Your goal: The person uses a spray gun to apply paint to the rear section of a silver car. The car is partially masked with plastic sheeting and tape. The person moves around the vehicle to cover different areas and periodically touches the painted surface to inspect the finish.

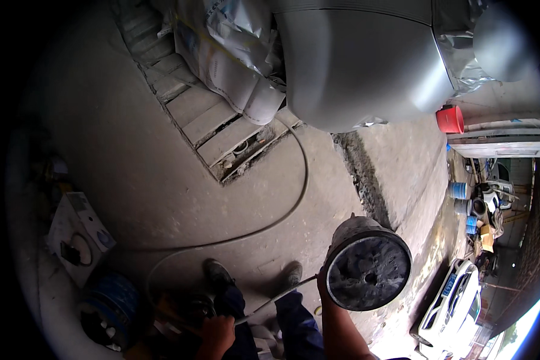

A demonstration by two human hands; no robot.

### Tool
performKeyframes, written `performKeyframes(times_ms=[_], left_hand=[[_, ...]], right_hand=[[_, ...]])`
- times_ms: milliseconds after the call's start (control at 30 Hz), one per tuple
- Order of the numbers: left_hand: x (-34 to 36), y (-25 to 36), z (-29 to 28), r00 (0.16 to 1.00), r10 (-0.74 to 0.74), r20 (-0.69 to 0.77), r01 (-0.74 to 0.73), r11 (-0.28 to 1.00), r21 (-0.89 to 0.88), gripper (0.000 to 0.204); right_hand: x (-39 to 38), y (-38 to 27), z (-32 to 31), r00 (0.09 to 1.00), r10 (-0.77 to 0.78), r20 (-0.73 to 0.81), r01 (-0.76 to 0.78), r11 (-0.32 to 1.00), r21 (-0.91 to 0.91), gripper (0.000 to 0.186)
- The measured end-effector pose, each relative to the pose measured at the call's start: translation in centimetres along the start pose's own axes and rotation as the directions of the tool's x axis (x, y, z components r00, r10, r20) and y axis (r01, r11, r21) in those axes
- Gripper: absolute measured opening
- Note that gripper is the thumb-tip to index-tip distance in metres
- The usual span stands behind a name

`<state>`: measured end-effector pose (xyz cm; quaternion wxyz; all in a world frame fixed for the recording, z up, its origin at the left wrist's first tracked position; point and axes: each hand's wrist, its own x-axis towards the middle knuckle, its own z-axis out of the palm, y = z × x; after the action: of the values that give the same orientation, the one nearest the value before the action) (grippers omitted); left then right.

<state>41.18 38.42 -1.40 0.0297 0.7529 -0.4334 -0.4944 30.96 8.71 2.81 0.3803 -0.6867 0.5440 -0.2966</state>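
Observation:
My right hand [326, 295] is closed around what looks like a spray gun, mostly hidden under its round cup [369, 273]. The cup has a stained black lid facing up, with a small knob or hole in its middle. A thin hose [276, 299] runs from the gun back to my left hand [218, 331], whose fingers are wrapped round it. Ahead of the gun stands a smooth grey vehicle panel [366, 60], apart from the cup. Masking paper and plastic sheet [240, 66] cover the area left of the panel.
The hose [306, 174] loops over the concrete floor. A slatted floor channel [210, 117] has a gap at its near end. At left are a white box [78, 231] and a blue drum [117, 300]. A red bucket [450, 119], blue pails [458, 191] and a white car [453, 300] stand at right.

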Motion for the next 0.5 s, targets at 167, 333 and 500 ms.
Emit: performKeyframes(times_ms=[167,333,500], left_hand=[[-1.3,-1.2,1.1,1.000,-0.017,-0.022,0.017,1.000,-0.007,0.014],[-2.7,-1.8,-0.5,1.000,-0.014,-0.018,0.014,1.000,-0.009,0.015],[-4.2,-2.6,0.4,0.996,-0.034,-0.086,0.037,0.999,0.031,0.015]], right_hand=[[0.2,-1.2,3.3,0.919,-0.183,0.349,0.194,0.981,0.003,0.060],[0.4,-6.3,6.1,0.824,-0.370,0.428,0.328,0.929,0.172,0.051],[-1.7,-3.1,-0.7,0.945,-0.169,0.280,0.186,0.982,-0.036,0.032]])
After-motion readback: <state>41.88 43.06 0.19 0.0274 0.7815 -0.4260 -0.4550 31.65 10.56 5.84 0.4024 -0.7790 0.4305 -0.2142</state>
